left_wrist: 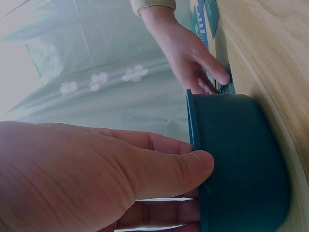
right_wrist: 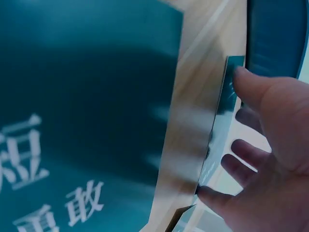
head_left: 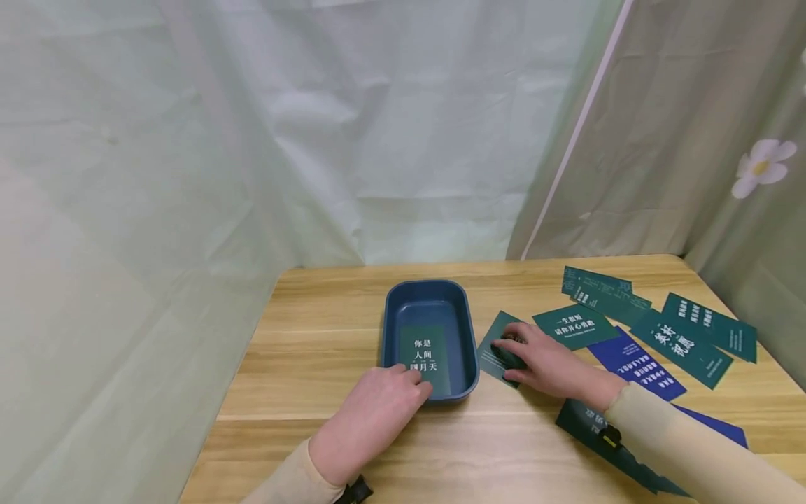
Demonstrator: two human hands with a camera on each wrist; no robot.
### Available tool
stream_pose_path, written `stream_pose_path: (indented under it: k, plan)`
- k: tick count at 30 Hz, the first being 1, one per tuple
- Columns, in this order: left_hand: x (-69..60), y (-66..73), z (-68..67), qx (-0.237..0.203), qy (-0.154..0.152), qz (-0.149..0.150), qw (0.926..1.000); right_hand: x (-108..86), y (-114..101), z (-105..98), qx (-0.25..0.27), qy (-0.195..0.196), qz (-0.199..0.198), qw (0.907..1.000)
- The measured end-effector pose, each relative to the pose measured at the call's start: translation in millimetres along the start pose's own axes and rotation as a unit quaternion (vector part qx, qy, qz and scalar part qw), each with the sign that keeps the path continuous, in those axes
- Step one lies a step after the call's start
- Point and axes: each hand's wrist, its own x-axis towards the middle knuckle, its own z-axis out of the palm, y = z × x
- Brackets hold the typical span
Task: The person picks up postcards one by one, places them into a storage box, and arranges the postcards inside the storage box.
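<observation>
My left hand (head_left: 378, 413) grips the near rim of a blue tray (head_left: 430, 285). In the left wrist view, the left hand's thumb (left_wrist: 193, 166) presses the outer wall of the tray (left_wrist: 241, 159), with fingers over the rim. A green card (head_left: 423, 338) with white characters lies inside the tray. To the tray's right, my right hand (head_left: 554, 364) is spread over another green card (head_left: 494, 338) on the table. The right wrist view has the right hand's fingers (right_wrist: 251, 164) apart, thumb and little finger touching this card (right_wrist: 229, 92) near its ends.
Several green cards (head_left: 680, 343) and a blue card (head_left: 636, 364) lie scattered on the right of the wooden table (head_left: 302, 350). A dark green card (head_left: 604, 448) and another blue card (head_left: 718, 423) are partly under the right forearm. Pale curtains (head_left: 409, 140) hang behind the table.
</observation>
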Motion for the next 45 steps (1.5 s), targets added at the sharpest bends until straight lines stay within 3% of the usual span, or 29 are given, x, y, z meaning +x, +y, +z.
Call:
stream_pose_path:
  k: [11, 17, 22, 25, 28, 31, 34, 37, 45]
  plan:
    - [0.8, 0.3, -2.1, -0.008, 0.000, 0.001, 1.0000, -12.0, 10.1, -22.3, 0.075, -0.102, -0.035, 0.9914]
    - [-0.6, -0.4, -0.2, -0.006, 0.005, 0.002, 1.0000, -14.5, 13.8, -27.6, 0.143, -0.141, 0.000, 0.9797]
    - [-1.8, 0.2, 0.4, -0.006, 0.003, 0.003, 1.0000, -10.0, 13.1, -27.6, 0.199, -0.138, 0.050, 0.9689]
    - [-1.4, 0.2, 0.5, -0.009, -0.003, 0.002, 1.0000, -6.4, 9.4, -24.9, 0.176, -0.091, 0.070, 0.9777]
    - [-0.3, -0.4, 0.8, -0.011, -0.008, -0.001, 0.9999, -2.4, 2.0, -24.4, 0.117, -0.022, 0.102, 0.9876]
    - [0.7, -1.5, 0.6, -0.010, -0.011, -0.002, 0.9999, 1.4, -6.2, -27.8, 0.044, 0.012, 0.150, 0.9876]
    - [1.3, -2.0, 0.2, -0.010, -0.012, -0.002, 0.9999, 4.6, -12.3, -31.5, -0.008, -0.014, 0.180, 0.9835]
    - [1.4, -2.1, -0.3, -0.009, -0.011, 0.000, 0.9999, 7.9, -15.8, -31.9, -0.030, -0.046, 0.187, 0.9808]
    - [-0.1, -0.9, 0.3, -0.007, -0.010, -0.002, 0.9999, 19.4, -26.0, -19.6, -0.020, -0.055, 0.121, 0.9909]
